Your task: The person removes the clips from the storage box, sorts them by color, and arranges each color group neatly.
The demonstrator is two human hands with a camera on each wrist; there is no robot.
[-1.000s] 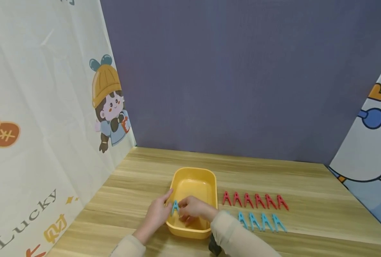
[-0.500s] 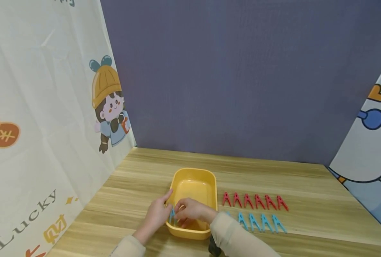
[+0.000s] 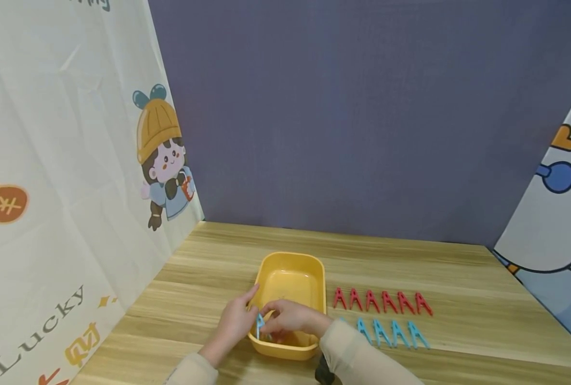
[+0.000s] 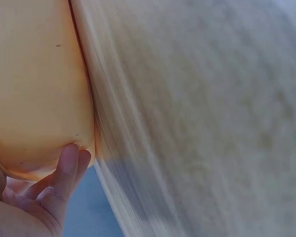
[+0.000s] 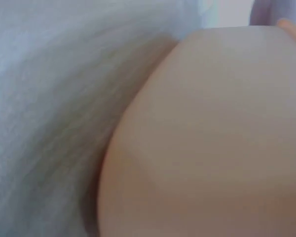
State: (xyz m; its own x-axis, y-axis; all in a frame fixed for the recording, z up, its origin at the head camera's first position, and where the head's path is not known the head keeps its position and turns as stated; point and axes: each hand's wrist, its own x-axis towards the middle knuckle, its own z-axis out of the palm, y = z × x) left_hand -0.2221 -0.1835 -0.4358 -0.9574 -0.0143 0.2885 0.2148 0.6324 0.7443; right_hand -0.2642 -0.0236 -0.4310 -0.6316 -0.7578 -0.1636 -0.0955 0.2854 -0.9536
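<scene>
A yellow plastic basin stands on the wooden table. My left hand grips its left side; in the left wrist view the fingers press the basin's outer wall. My right hand reaches over the near part of the basin and pinches a light blue clothespin at the left inner wall, close to the left thumb. The clothespin's lower part is partly hidden by the right fingers. In the right wrist view the basin wall fills most of the picture and the hand is out of sight.
To the basin's right lies a row of several red clothespins. Nearer to me is a row of several blue clothespins, its left end partly covered by the right sleeve. A dark wall closes off the table's back.
The right hand has shifted slightly left and down with the blue clothespin, which now sits lower against the basin's left wall. The left hand and basin have stayed nearly still.
</scene>
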